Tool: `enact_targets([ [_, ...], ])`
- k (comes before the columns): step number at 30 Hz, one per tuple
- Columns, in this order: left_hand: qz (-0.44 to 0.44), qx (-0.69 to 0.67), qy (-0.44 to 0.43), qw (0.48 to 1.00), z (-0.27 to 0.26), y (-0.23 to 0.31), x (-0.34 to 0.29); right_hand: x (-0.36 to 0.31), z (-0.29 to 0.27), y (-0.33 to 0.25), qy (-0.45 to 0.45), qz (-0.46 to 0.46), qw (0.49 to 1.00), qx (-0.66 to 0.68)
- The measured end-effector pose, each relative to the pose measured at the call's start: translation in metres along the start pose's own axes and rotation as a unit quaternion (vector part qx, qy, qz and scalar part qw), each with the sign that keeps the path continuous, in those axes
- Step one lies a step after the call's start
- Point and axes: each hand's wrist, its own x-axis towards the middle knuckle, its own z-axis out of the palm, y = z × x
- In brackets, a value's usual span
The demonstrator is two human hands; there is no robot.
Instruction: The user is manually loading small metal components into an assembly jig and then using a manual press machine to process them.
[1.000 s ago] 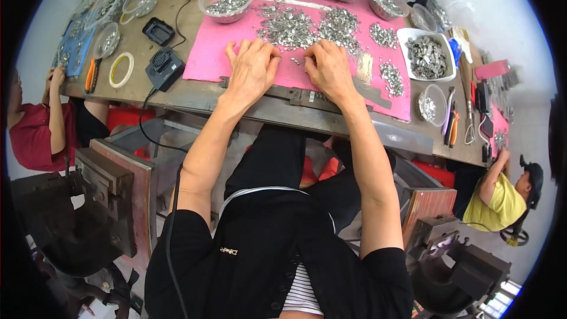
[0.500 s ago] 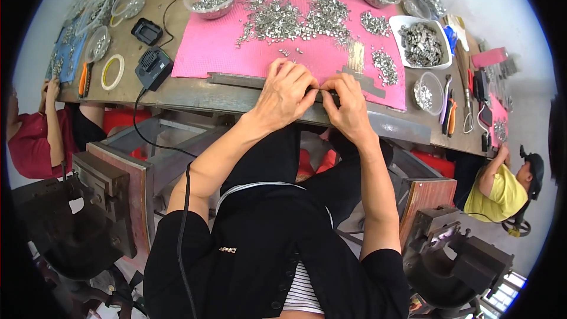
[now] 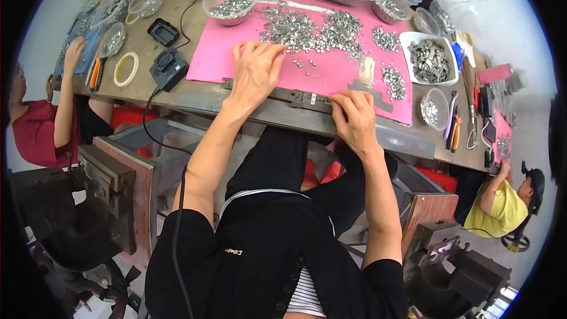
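Observation:
My left hand [image 3: 255,74] reaches over the pink mat, its thumb and fingers drawn together at the near edge of a pile of small silvery metal pieces [image 3: 289,31]. Whatever lies between those fingertips is too small to make out. Along the bench's front edge lies a narrow dark metal bar [image 3: 289,97] with a few bright small pieces [image 3: 313,98] on it. My right hand [image 3: 355,119] is curled at the bar's right end, fingertips pressed close together; what they grip is hidden. A few loose metal pieces [image 3: 299,64] sit on the mat between the pile and the bar.
Clear plastic bowls [image 3: 230,3] of metal pieces line the back of the pink mat [image 3: 218,56]. A white tray [image 3: 453,77] holds more, right. Pliers [image 3: 455,133] lie beyond it. Left are a black charger [image 3: 170,69] and tape roll [image 3: 126,70]. Co-workers sit at both sides.
My left hand has left the bar and moved up and left to the pile. My right hand has moved slightly right and down along the bar, uncovering bright pieces there.

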Motion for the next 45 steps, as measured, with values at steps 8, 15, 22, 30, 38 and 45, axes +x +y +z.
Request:
enact_targets([
  [8,-0.056,0.044,-0.067,0.995,0.013,-0.011,0.007,0.067,0.056,0.006,-0.008,0.041,0.999,0.004],
  [15,-0.015,0.027,-0.071,0.997,0.01,-0.016,0.009,0.079,0.084,0.004,-0.054,0.104,0.992,-0.056],
  [22,0.002,0.051,-0.101,0.994,0.007,-0.017,0.015,0.063,0.038,0.018,-0.064,0.182,0.975,0.11],
  [30,-0.001,0.022,-0.103,0.994,0.007,-0.019,0.011,0.003,-0.008,0.004,-0.047,0.195,0.968,0.151],
  [38,-0.016,0.017,-0.138,0.99,-0.003,-0.014,0.01,-0.013,-0.001,-0.001,-0.003,0.102,0.994,0.038],
  [45,0.009,0.027,-0.107,0.994,-0.005,-0.011,0.007,-0.02,-0.004,0.002,0.121,0.163,0.976,0.085],
])
